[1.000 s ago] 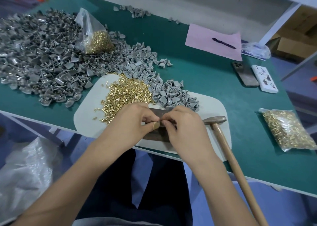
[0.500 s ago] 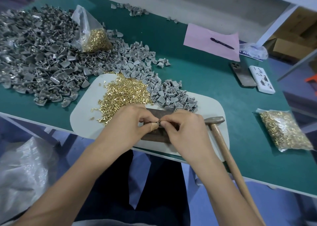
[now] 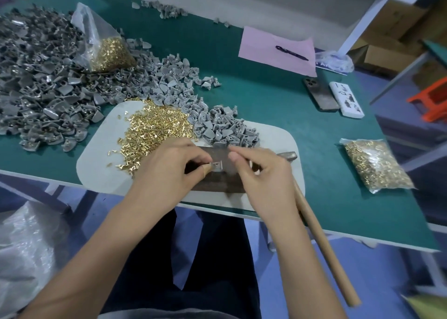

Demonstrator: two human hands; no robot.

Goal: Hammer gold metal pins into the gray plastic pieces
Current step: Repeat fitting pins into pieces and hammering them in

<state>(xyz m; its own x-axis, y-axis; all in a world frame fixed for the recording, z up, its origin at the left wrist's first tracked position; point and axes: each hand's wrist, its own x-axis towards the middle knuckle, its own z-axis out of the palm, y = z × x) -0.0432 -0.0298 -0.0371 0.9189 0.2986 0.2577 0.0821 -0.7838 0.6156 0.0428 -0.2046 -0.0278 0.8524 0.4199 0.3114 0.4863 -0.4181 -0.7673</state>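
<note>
pinching a gray plastic piece [image 3: 217,167], the left hand [image 3: 169,171] sits beside the loosely curled right hand [image 3: 263,173].

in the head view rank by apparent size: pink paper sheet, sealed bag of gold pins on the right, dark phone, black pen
1. Pink paper sheet
2. Sealed clear bag of gold pins, though it lies nearer the camera, so this is unsure
3. Dark phone
4. Black pen

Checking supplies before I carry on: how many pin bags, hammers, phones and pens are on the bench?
Pin bags: 2, one on the gray pile, one at right
Hammers: 1
Phones: 2, dark, white
Pens: 1
Total: 6
</note>
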